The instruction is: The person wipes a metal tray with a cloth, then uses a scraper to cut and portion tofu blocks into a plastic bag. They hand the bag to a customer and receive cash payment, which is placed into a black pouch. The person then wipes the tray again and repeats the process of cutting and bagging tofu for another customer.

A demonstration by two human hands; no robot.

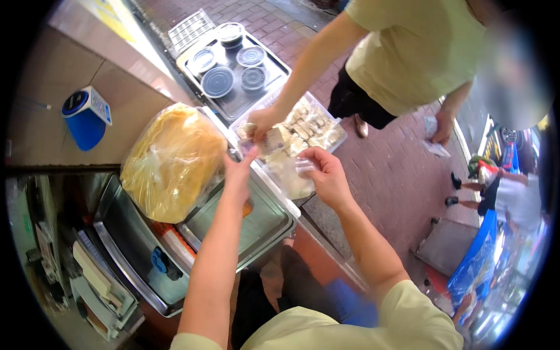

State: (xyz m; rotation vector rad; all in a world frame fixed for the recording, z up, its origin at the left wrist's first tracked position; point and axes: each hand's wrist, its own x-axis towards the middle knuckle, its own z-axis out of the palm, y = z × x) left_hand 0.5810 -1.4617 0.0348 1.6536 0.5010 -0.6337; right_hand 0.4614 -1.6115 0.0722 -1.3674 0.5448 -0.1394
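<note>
My left hand [238, 173] reaches over the rim of a metal tray [258, 218], its thumb and finger apart. Close to its thumb are banknotes [274, 139], held by another person's hand [266, 121]. My right hand [326, 177] pinches the top of a clear plastic bag [286, 175], whose contents are hard to make out. Beyond both hands, pale cut blocks of food [304, 127] fill a plastic tray [340, 136], partly under clear film. A large clear bag of yellow food [175, 162] rests left of my left hand.
Lidded round tubs [217, 82] stand on a steel tray [227, 105] at the back. A blue device [85, 124] sits on the counter [48, 87]. Below lies a deep metal pan [127, 245]. The other person's second hand [444, 127] holds paper notes [432, 131]. Others stand along the brick pavement [389, 175].
</note>
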